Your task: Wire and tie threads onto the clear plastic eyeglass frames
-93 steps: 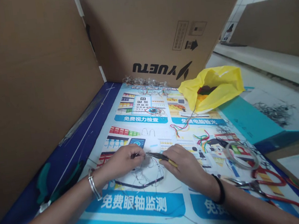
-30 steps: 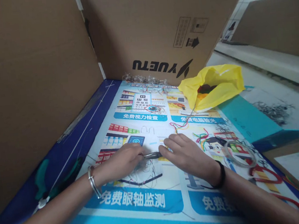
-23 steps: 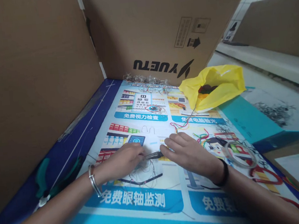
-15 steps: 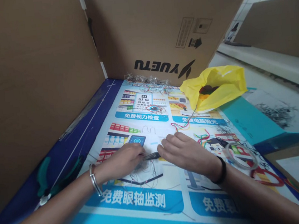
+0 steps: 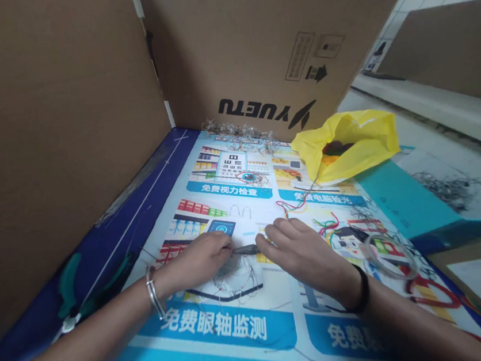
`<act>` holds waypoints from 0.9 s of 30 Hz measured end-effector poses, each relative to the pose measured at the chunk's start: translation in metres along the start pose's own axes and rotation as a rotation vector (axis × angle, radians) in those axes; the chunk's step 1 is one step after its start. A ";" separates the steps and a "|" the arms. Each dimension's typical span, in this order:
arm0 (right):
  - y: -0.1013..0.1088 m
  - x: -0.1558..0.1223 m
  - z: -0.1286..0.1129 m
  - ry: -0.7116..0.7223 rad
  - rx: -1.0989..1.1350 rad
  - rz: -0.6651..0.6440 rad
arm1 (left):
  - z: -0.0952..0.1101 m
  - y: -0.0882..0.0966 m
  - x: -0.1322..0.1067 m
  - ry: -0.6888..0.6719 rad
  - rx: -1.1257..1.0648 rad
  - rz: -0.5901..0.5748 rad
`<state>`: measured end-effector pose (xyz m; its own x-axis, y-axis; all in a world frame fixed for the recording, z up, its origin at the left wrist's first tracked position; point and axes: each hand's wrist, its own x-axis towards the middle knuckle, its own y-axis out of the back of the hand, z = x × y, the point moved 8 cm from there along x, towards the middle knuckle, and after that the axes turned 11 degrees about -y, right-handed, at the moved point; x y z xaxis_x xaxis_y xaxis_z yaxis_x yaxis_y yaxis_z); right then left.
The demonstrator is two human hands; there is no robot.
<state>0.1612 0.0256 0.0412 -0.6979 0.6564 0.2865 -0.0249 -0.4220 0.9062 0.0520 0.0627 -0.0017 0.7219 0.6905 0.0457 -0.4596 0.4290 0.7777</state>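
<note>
My right hand (image 5: 298, 252) is closed around a pair of pliers (image 5: 247, 250), of which mainly the dark, narrow jaws show, pointing left. Facing it, my left hand (image 5: 201, 259) has its fingers pinched together at the tips of the jaws. What those fingers hold is hidden, though thin wires (image 5: 236, 276) lie tangled just beneath them. Red, green and yellow cords (image 5: 292, 205) run from near my right knuckles towards a yellow bag (image 5: 349, 145).
Cardboard walls (image 5: 250, 40) stand behind and to the left. Green-handled pliers (image 5: 68, 290) lie at left. A clear tape roll (image 5: 390, 256) and red cord (image 5: 435, 291) are at right, past a printed sheet (image 5: 276, 309). Wire bundles (image 5: 239, 129) line the back.
The camera view has shifted slightly. Both hands keep nearly the same place and grip, with the right fingers a little changed in pose.
</note>
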 end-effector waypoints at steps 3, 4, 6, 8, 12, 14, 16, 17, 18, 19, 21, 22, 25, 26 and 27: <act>-0.003 -0.001 0.002 -0.010 -0.001 0.008 | 0.000 0.000 0.000 -0.006 -0.016 0.022; -0.004 -0.001 0.002 -0.013 -0.006 0.006 | 0.001 0.001 0.001 -0.008 -0.021 0.027; -0.008 -0.002 0.005 -0.023 -0.012 -0.004 | 0.002 0.001 0.001 -0.016 -0.031 0.040; -0.012 -0.004 0.007 -0.035 -0.003 -0.016 | 0.003 0.002 0.002 -0.026 -0.038 0.048; -0.019 -0.006 0.011 -0.084 0.046 -0.026 | 0.003 0.003 0.002 -0.022 -0.081 0.064; -0.021 -0.006 0.012 -0.108 0.073 -0.022 | 0.002 0.003 0.002 -0.012 -0.108 0.067; -0.023 -0.006 0.013 -0.123 0.102 -0.019 | 0.001 0.003 0.001 0.000 -0.128 0.055; -0.023 -0.006 0.013 -0.131 0.116 -0.018 | 0.001 0.003 0.001 0.005 -0.137 0.049; -0.023 -0.006 0.013 -0.138 0.132 -0.017 | 0.001 0.003 0.001 0.010 -0.145 0.041; -0.023 -0.006 0.013 -0.146 0.149 -0.019 | 0.001 0.004 0.000 0.016 -0.153 0.034; -0.024 -0.005 0.014 -0.163 0.195 -0.029 | 0.001 0.004 -0.001 0.026 -0.167 0.025; -0.025 -0.005 0.014 -0.171 0.226 -0.038 | 0.000 0.004 -0.001 0.031 -0.172 0.021; -0.028 -0.005 0.017 -0.191 0.337 -0.070 | 0.000 0.004 -0.002 0.036 -0.193 0.023; -0.028 -0.005 0.017 -0.192 0.370 -0.081 | -0.001 0.004 -0.002 0.035 -0.205 0.025; -0.029 -0.004 0.018 -0.190 0.398 -0.093 | -0.001 0.004 -0.002 0.036 -0.222 0.024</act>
<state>0.1779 0.0463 0.0190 -0.5610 0.7991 0.2161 0.2214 -0.1067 0.9693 0.0480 0.0632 0.0008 0.6921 0.7208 0.0372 -0.5819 0.5268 0.6196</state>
